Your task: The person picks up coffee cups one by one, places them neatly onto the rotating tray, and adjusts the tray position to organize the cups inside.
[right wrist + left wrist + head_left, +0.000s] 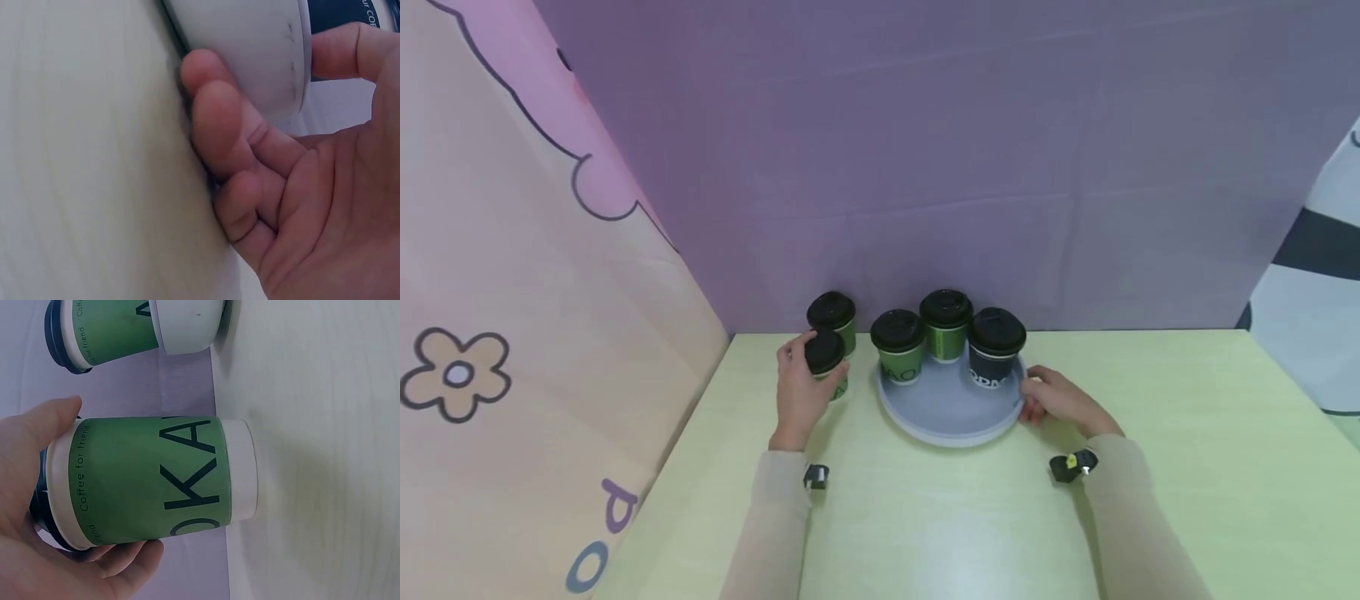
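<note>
My left hand (802,392) grips a green paper coffee cup (150,481) near its black lid, thumb on one side and fingers round the other. The cup is upright, left of a round grey-white tray (951,417); whether its base touches the table I cannot tell. At the tray's right edge, my right hand (1060,396) pinches the rim, thumb on top and curled fingers at the outer wall. On the tray stand two green lidded cups, one at left (901,358) and one behind (946,337), plus a dark lidded cup (992,367) at right.
Another green lidded cup (842,329) stands just behind the one in my left hand, near the purple backdrop (925,167). The pale yellow table (940,525) runs back to that backdrop. A printed side panel (550,292) borders the left.
</note>
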`<state>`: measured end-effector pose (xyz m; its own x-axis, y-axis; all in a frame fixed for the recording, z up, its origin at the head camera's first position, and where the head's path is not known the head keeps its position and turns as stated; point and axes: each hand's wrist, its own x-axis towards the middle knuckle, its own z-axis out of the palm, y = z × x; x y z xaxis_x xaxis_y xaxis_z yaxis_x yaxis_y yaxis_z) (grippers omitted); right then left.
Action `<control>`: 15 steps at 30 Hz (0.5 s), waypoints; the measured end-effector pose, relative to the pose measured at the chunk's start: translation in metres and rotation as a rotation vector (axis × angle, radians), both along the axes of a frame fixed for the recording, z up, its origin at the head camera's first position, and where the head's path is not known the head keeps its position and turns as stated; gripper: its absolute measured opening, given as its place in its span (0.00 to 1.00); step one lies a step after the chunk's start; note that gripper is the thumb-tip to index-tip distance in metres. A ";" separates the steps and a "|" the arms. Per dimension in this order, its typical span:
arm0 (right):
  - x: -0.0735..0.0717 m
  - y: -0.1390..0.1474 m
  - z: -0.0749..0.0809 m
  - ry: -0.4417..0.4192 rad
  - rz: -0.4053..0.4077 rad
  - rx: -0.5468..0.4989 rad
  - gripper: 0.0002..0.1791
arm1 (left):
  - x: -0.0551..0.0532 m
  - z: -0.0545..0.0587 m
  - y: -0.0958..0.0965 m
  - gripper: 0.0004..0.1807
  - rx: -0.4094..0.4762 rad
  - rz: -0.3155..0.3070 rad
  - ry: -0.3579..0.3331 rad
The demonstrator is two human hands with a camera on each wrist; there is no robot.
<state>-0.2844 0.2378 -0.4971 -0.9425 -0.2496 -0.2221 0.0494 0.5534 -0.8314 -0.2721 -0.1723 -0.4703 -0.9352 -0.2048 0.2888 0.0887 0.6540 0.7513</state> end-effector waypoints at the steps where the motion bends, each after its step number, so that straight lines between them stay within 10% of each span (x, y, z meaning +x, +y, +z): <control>1: 0.000 0.000 0.000 -0.001 -0.001 0.007 0.30 | 0.000 0.000 0.000 0.41 0.003 0.007 -0.001; 15: -0.002 0.004 -0.004 0.047 -0.055 -0.006 0.26 | -0.001 0.000 0.002 0.40 0.046 0.007 0.017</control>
